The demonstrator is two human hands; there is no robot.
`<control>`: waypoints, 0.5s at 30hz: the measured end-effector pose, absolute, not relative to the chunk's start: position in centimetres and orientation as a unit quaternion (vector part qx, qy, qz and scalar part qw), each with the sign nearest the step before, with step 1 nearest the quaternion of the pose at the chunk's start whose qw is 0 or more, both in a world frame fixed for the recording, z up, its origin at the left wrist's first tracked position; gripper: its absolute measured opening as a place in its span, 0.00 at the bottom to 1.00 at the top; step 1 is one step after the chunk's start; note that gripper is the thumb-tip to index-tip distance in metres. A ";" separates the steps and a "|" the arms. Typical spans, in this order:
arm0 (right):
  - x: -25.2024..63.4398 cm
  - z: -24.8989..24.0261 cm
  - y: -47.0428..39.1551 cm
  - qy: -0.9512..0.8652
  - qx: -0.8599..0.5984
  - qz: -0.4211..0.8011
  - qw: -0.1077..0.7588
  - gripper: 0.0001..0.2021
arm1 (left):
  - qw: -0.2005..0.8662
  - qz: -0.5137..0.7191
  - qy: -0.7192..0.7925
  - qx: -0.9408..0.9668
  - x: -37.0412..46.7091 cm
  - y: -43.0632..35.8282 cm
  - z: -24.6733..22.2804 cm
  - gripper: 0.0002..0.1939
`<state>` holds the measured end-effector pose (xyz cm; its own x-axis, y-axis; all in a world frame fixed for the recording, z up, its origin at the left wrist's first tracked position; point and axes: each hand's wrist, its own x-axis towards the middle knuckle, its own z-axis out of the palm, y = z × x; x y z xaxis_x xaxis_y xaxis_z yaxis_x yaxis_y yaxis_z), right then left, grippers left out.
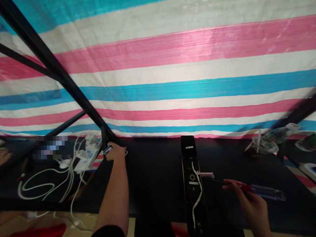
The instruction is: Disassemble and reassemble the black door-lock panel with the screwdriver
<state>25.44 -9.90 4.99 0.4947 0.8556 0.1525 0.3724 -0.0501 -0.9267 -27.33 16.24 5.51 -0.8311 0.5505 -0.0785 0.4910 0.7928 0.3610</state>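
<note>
My left hand [115, 152] reaches to the back left of the black table, its fingers closed over a small white-edged flat thing [107, 150]. The hand covers most of that thing, so its kind is unclear. In my right hand [249, 197], at the right, is a screwdriver [265, 191] with a clear purplish handle and a red collar. Its thin shaft points left toward a small pinkish bar-shaped piece [206, 174]. This piece lies against a long black device [190, 149], which has a white cable [199, 187] running along its face.
White cables [37, 170] and a white power strip [85, 159] lie at the left. Another person's hand [4, 154] shows at the left edge. Clear plastic wrapping [265, 144] sits at the back right. A black frame bar [56, 74] slants before a striped tarp [187, 75].
</note>
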 end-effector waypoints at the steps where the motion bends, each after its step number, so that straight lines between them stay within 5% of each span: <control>1: 25.5 4.9 -9.9 -0.451 -0.688 0.232 0.519 0.21 | 0.090 0.173 0.943 0.271 -27.8 16.5 5.4 0.61; 15: 25.3 4.1 -9.6 -0.459 -0.676 0.250 0.520 0.21 | 0.039 0.222 0.911 0.345 -29.2 15.7 4.3 0.68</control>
<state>25.29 -9.65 4.09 0.4531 0.8804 0.1399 0.3611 -0.0378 -0.9317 -29.23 15.70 4.26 -0.7586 0.6464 0.0815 0.6116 0.6634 0.4312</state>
